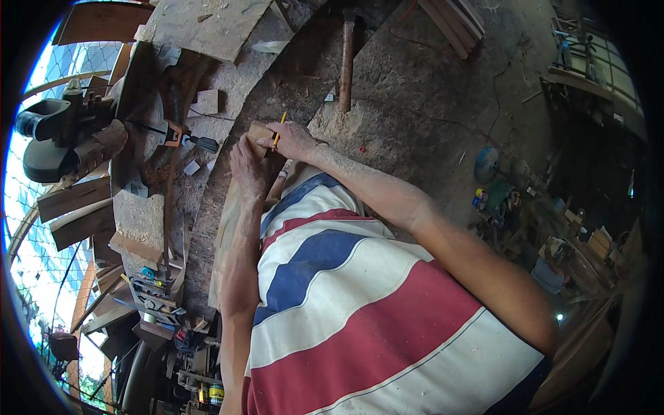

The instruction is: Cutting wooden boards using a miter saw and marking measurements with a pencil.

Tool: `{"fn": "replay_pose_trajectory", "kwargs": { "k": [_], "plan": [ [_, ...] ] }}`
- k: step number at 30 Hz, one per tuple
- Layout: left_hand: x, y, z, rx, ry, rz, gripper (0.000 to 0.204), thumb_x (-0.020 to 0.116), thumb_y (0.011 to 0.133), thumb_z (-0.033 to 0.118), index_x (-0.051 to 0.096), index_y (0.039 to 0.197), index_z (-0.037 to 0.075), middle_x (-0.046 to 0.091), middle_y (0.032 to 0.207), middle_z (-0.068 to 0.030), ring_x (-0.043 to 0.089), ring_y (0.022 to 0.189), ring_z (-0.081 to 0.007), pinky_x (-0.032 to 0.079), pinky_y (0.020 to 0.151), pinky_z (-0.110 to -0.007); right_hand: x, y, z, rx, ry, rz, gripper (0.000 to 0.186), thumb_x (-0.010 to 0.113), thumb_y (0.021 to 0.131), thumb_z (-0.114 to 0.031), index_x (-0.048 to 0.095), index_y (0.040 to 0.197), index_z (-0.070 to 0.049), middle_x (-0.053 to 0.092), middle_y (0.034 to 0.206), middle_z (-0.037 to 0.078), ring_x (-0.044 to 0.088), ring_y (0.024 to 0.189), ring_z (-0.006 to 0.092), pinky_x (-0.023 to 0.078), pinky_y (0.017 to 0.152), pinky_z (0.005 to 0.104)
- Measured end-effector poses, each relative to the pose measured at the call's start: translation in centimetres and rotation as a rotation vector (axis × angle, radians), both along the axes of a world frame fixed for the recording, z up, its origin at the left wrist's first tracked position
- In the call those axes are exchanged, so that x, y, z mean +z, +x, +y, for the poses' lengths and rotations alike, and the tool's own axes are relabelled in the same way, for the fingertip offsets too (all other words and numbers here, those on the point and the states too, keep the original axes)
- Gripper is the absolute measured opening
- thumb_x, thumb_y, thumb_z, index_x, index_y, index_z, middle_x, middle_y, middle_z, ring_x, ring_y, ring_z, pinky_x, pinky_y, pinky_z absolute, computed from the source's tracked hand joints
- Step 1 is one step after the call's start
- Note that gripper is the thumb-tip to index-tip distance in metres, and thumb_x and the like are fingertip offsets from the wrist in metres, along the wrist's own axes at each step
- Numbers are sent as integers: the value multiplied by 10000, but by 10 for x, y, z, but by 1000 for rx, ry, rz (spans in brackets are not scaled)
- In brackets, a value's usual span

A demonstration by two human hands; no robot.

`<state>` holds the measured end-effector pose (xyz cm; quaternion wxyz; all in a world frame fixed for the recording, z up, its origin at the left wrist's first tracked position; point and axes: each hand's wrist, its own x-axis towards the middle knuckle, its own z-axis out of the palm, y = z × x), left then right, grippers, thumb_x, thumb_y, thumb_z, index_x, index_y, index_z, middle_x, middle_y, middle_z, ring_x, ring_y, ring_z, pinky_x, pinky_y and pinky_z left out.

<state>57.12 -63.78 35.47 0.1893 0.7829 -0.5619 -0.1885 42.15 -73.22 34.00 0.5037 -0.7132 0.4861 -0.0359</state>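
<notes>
A small light wooden block (259,131) lies at the ends of both hands, above the edge of a dark, dusty bench (238,155). My left hand (247,169) is closed on the block's near side, its fingertips along the left edge. Between the fingers of my right hand (296,142) is a yellow pencil (279,130), held slanted, with those fingers also against the block's right side. The fingers partly cover the block, so any marks on it cannot be made out.
A wooden-handled hammer (346,72) lies beyond my hands. To the left stands a dark power saw (72,142), near an orange-and-black clamp (174,133) and a pale wood offcut (206,102). Boards (453,28) lie at the top; tools (155,294) crowd the lower left.
</notes>
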Motion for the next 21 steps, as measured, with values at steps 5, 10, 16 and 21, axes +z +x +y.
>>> {"fn": "replay_pose_trajectory", "kwargs": {
  "k": [5,10,16,21],
  "plan": [
    [4,0,-2,-12,53,-2,766,837,786,182,516,1468,48,622,1292,-192,594,1225,-414,494,1018,-504,8,2,0,-57,22,-86,592,741,973,-560,727,1245,-34,758,1039,272,723,1050,482,573,880,537],
    [8,1,-5,-1,83,38,780,849,771,165,519,1469,57,628,1290,-182,599,1224,-403,493,1016,-501,10,0,1,-84,-12,-5,604,743,966,-576,737,1263,-51,763,1101,256,724,1080,468,580,904,529],
    [18,38,104,27,217,-193,1124,877,696,156,323,1671,98,590,1311,-154,576,1255,-331,435,1058,-467,14,12,6,-13,-60,131,693,720,951,-650,736,1334,-73,769,1207,235,731,1177,408,588,973,483],
    [26,91,227,235,287,-358,712,677,867,107,479,1549,68,617,1184,-125,605,1132,-310,456,987,-445,23,14,6,53,-23,-23,551,711,1013,-544,762,1270,-59,793,1112,202,763,1038,325,567,897,413]
  ]
}}
